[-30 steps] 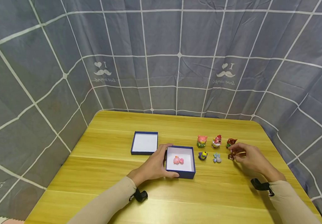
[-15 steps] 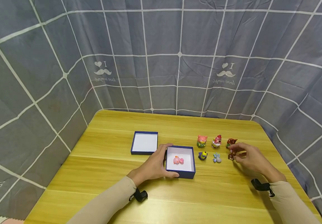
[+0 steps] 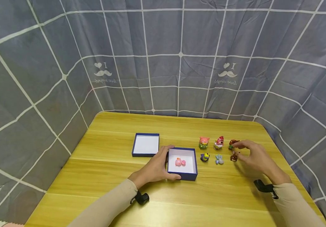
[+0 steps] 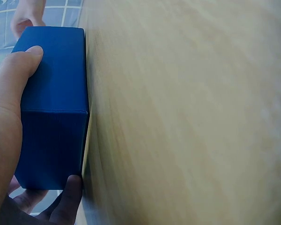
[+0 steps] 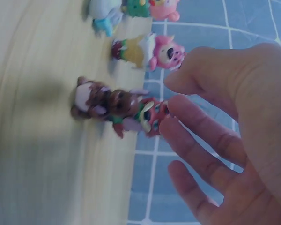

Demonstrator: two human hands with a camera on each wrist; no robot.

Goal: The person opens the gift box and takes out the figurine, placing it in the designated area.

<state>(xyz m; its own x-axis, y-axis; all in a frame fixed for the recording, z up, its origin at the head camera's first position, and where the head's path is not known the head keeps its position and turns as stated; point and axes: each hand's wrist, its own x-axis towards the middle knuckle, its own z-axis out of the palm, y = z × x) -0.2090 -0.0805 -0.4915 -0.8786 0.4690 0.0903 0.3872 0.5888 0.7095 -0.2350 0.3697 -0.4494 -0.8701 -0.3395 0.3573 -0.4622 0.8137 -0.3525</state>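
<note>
My left hand (image 3: 157, 167) grips the left side of a blue open box (image 3: 186, 177), thumb on its front wall and fingers behind. A small pink figurine (image 3: 179, 162) lies on the white bottom inside. At the right, my right hand (image 3: 257, 159) hovers with thumb and fingers parted beside a small brown figurine (image 3: 233, 157), which stands on the table. In the right wrist view, a gap shows between the fingertips and the brown figurine (image 5: 91, 98). Just behind it is a red-brown and green figurine (image 3: 232, 143), partly covered by the fingers in the head view.
An upturned blue lid (image 3: 145, 155) lies left of the box. Between box and right hand stand a pink-and-green figurine (image 3: 203, 142), a pink one with a red top (image 3: 219, 143), a purple-and-yellow one (image 3: 205, 157) and a grey-blue one (image 3: 219, 160). A grey curtain (image 3: 163, 72) borders the table.
The right thumb and fingers have spread apart and come off the brown figurine, which stays standing in place. My left hand and the box have not moved.
</note>
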